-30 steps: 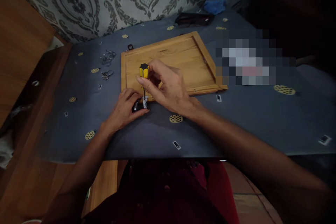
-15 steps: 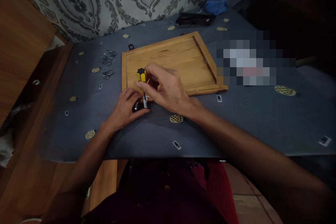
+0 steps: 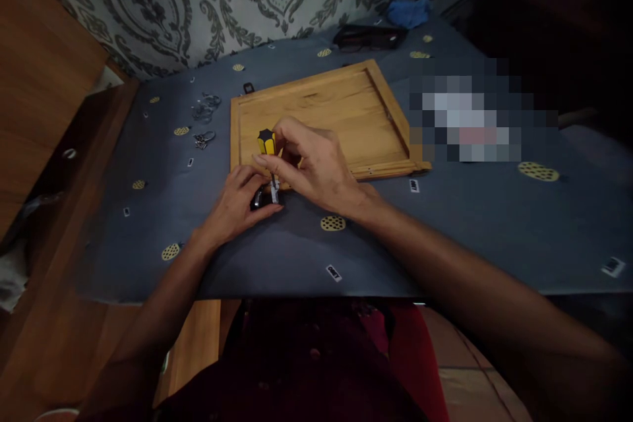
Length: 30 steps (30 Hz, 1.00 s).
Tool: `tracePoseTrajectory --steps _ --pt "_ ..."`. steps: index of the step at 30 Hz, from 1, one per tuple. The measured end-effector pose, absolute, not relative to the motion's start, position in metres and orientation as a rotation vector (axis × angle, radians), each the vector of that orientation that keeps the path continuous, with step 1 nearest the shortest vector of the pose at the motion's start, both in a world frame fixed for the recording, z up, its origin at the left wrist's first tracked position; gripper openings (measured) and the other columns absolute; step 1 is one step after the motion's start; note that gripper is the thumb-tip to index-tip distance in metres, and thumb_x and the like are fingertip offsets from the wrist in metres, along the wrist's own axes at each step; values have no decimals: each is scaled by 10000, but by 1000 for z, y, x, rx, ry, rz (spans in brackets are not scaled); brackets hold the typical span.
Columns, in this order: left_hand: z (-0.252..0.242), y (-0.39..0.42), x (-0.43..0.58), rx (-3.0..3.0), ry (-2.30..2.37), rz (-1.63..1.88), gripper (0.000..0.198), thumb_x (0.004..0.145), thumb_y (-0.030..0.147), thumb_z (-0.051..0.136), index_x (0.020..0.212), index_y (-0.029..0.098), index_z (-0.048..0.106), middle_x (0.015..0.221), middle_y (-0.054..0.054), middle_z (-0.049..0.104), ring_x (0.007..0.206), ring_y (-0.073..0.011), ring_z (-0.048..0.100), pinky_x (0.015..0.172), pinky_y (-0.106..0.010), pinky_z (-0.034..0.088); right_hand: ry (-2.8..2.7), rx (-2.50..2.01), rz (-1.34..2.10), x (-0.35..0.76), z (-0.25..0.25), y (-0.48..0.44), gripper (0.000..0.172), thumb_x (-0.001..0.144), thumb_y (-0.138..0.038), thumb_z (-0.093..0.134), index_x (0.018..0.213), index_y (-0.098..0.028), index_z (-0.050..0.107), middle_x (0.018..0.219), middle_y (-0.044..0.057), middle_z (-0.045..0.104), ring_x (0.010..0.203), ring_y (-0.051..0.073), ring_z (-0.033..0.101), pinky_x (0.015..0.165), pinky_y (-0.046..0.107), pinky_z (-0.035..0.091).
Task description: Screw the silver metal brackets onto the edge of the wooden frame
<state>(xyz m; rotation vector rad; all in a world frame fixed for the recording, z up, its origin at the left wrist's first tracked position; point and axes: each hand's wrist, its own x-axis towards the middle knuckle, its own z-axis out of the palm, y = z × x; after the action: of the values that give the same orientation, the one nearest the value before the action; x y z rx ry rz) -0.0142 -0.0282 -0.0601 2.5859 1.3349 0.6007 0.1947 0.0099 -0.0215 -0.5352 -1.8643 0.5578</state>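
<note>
Viewed remotely through the head camera, I find the yellow-and-black screwdriver (image 3: 267, 143) near the centre of the frame, standing almost upright in the right hand (image 3: 324, 165). Its fingers are closed to the width of the faceted handle, thumb opposite; I take this pinch to suit small turns, with the slim dark shaft bearing downward. The left hand (image 3: 232, 206), left of centre, has thumb and fingers partly closed about a hinge-like fitting (image 3: 275, 192), a bright metal leaf beside a darker body. I judge that this hold steadies it at the lower-left edge of the wooden panel (image 3: 316, 109); whether the tip is seated is too small for me to tell.

The panel, honey-coloured and visibly grained, is a flat rectangle within a raised frame. It lies flat, probably so that the surface (image 3: 445, 231), draped in blue-grey printed cloth, supports it. At upper left I note two loose clusters of shiny metal pieces (image 3: 206, 107), seemingly set apart from the work.
</note>
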Motion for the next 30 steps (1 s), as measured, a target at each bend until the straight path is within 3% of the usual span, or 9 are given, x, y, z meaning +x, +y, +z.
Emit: tracePoseTrajectory --steps 12,18,30 --pt "-61 -28 -16 2627 1292 635 473 984 596 648 1239 199 648 1244 -121 675 1200 -309 621 1108 -516 496 -1910 -443 499 197 -21 13 243 1028 -331 620 867 -225 472 760 -58 532 666 102 505 650 250 428" --pt "-59 -28 -14 2590 1341 592 455 968 609 666 1216 228 655 1198 -98 686 1185 -310 624 1102 -533 496 -1953 -487 501 198 -21 14 259 1052 -386 572 873 -233 465 772 -44 546 684 115 510 655 267 433" --pt "-60 -29 -14 2580 1317 653 433 967 581 680 1206 220 663 1208 -104 672 1212 -318 604 1110 -527 483 -1982 -461 541 200 -17 13 229 1046 -337 571 877 -232 459 781 -40 554 710 115 525 669 260 427"
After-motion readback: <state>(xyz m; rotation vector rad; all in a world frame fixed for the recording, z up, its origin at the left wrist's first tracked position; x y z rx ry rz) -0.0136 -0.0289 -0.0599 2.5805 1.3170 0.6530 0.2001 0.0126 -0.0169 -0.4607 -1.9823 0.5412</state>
